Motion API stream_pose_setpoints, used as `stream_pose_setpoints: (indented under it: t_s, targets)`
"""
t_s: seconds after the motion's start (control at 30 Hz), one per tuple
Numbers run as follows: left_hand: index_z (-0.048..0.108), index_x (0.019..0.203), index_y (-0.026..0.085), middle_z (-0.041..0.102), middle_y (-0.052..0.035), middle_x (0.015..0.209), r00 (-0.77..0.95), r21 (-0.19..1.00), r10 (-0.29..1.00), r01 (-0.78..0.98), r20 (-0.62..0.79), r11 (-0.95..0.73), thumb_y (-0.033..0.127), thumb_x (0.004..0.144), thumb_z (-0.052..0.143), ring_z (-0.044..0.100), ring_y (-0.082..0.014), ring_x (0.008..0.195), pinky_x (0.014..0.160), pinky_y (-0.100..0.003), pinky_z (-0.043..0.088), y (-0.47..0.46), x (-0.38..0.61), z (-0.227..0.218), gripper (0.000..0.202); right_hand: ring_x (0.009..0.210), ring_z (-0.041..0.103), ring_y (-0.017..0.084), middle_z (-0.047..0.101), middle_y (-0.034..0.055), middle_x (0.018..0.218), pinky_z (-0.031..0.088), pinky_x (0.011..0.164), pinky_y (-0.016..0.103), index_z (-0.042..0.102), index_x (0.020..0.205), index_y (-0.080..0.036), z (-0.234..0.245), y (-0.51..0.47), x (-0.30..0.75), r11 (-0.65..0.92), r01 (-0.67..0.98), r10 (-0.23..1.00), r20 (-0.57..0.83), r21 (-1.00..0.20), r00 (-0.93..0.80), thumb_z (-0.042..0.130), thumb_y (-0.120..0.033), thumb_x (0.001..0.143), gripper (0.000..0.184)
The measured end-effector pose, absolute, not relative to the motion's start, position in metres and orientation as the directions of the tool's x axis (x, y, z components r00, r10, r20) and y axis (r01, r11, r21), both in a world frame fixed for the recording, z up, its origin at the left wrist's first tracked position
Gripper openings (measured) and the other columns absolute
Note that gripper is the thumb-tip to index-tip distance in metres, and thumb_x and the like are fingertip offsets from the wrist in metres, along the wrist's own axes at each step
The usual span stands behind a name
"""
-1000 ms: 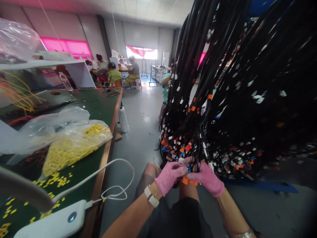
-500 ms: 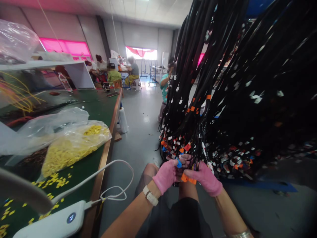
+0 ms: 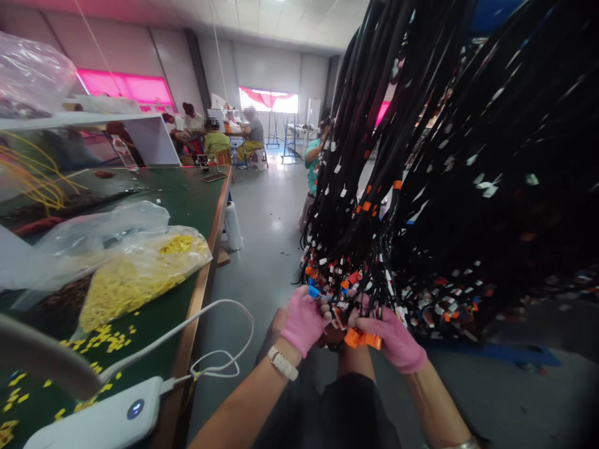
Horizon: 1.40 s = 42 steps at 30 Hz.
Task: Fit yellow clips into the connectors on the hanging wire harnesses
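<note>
Black wire harnesses [image 3: 365, 156] hang in a thick bunch before me, their lower ends crowded with small connectors and white tags. My left hand [image 3: 303, 323], in a pink glove with bare fingertips, is closed at the lower left of the bunch. A blue connector [image 3: 313, 291] shows at the top of its fingers; the exact grip is partly hidden. My right hand [image 3: 395, 338], gloved alike, is closed round several wire ends, with orange connectors [image 3: 362, 338] sticking out below its thumb. The two hands are a short distance apart, above my lap.
On the left a green-topped table [image 3: 187, 187] carries a clear bag of yellow pieces [image 3: 135, 280], scattered yellow bits and a white power bank [image 3: 103, 415]. Its white cable [image 3: 224, 304] loops past the table edge. A blue rack base [image 3: 505, 352] lies at right. People sit farther back.
My left hand has shifted slightly left, and the blue connector has moved left and up. The orange connectors at my right hand have turned and show more fully.
</note>
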<state>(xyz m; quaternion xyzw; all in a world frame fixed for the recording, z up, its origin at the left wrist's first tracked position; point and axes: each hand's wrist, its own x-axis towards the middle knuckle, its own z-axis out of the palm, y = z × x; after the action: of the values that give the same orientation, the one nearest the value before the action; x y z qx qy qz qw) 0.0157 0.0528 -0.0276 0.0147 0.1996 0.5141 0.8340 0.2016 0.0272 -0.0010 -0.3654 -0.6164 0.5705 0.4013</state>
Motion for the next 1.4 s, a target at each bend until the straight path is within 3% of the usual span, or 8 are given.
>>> stream_pose_setpoints:
  t_s: [0.1, 0.23, 0.47, 0.63, 0.87, 1.07, 1.27, 1.4]
  targets:
    - [0.05, 0.07, 0.015, 0.053, -0.0012, 0.062, 0.284, 0.244, 0.9, -0.896, -0.33, 0.372, 0.039, 0.079, 0.052, 0.053, -0.0118, 0.056, 0.056, -0.024, 0.046, 0.061, 0.008, -0.034, 0.025, 0.074, 0.056, 0.019, 0.062, 0.0042, 0.08, 0.045, 0.076, 0.034, 0.067, 0.083, -0.019, -0.004, 0.024, 0.207, 0.005, -0.099, 0.918, 0.044, -0.995, -0.394, 0.057, -0.029, 0.078, 0.015]
    - [0.046, 0.072, 0.015, 0.053, -0.0006, 0.066, 0.208, 0.536, 0.909, -0.752, -0.361, 0.384, 0.039, 0.081, 0.052, 0.052, -0.0079, 0.056, 0.056, -0.02, 0.046, 0.065, 0.011, -0.043, 0.026, 0.075, 0.055, 0.017, 0.06, 0.0033, 0.08, 0.044, 0.073, 0.03, 0.065, 0.085, -0.018, -0.001, 0.02, 0.205, -0.03, -0.18, 0.929, 0.04, -0.983, -0.369, 0.057, -0.024, 0.078, 0.013]
    - [0.054, 0.067, 0.012, 0.052, 0.0012, 0.055, 0.455, 0.776, 0.821, -0.354, -0.346, 0.523, 0.038, 0.063, 0.072, 0.049, -0.0097, 0.046, 0.044, -0.02, 0.036, 0.045, 0.03, -0.04, 0.032, 0.071, 0.056, 0.016, 0.062, 0.0014, 0.077, 0.045, 0.068, 0.028, 0.063, 0.084, -0.02, -0.006, 0.024, 0.199, -0.124, -0.262, 0.942, -0.03, -0.957, -0.335, 0.059, -0.025, 0.078, 0.009]
    - [0.056, 0.068, 0.014, 0.052, 0.0051, 0.06, 0.367, 0.995, 0.926, -0.009, -0.087, 0.097, 0.017, 0.059, 0.071, 0.047, -0.0075, 0.057, 0.051, -0.017, 0.036, 0.028, 0.034, -0.027, 0.018, 0.073, 0.059, 0.016, 0.065, 0.002, 0.08, 0.046, 0.068, 0.027, 0.064, 0.086, -0.021, -0.01, 0.026, 0.202, -0.138, -0.233, 0.962, -0.074, -0.963, -0.265, 0.063, -0.029, 0.076, 0.013]
    - [0.06, 0.089, 0.019, 0.062, 0.0006, 0.087, 0.197, 0.967, 0.957, 0.097, 0.215, -0.237, 0.008, 0.07, 0.057, 0.056, -0.0122, 0.08, 0.076, -0.024, 0.046, 0.017, 0.042, -0.015, 0.022, 0.07, 0.055, 0.015, 0.062, 0.0018, 0.078, 0.045, 0.066, 0.027, 0.064, 0.087, -0.019, -0.014, 0.027, 0.208, -0.043, -0.166, 0.973, -0.004, -0.985, -0.229, 0.064, -0.03, 0.075, 0.016]
    - [0.055, 0.107, 0.022, 0.062, -0.0035, 0.101, 0.201, 0.799, 0.881, 0.372, 0.428, -0.472, 0.008, 0.072, 0.057, 0.055, -0.019, 0.095, 0.087, -0.034, 0.044, 0.012, 0.041, -0.017, 0.038, 0.064, 0.053, 0.015, 0.06, 0.002, 0.07, 0.045, 0.063, 0.028, 0.063, 0.078, -0.016, 0.0, 0.024, 0.199, -0.07, -0.121, 0.974, -0.042, -0.99, -0.225, 0.07, -0.039, 0.067, 0.026]
    - [0.057, 0.103, 0.024, 0.063, -0.0041, 0.097, 0.22, 0.769, 0.847, 0.355, 0.485, -0.532, 0.011, 0.076, 0.056, 0.054, -0.0219, 0.092, 0.085, -0.037, 0.044, 0.013, 0.039, -0.006, 0.03, 0.055, 0.046, 0.01, 0.053, -0.0027, 0.061, 0.041, 0.054, 0.024, 0.059, 0.067, -0.016, 0.003, 0.025, 0.194, -0.154, -0.174, 0.956, -0.102, -0.973, -0.276, 0.075, -0.036, 0.062, 0.027]
    - [0.061, 0.101, 0.026, 0.058, -0.0065, 0.109, 0.276, 0.798, 0.849, 0.302, 0.45, -0.521, 0.013, 0.074, 0.057, 0.048, -0.0274, 0.106, 0.098, -0.042, 0.034, 0.009, 0.033, 0.02, 0.031, 0.057, 0.049, 0.012, 0.053, -0.0028, 0.062, 0.043, 0.055, 0.026, 0.059, 0.067, -0.019, 0.002, 0.025, 0.197, -0.137, -0.227, 0.953, -0.065, -0.964, -0.297, 0.073, -0.033, 0.066, 0.02]
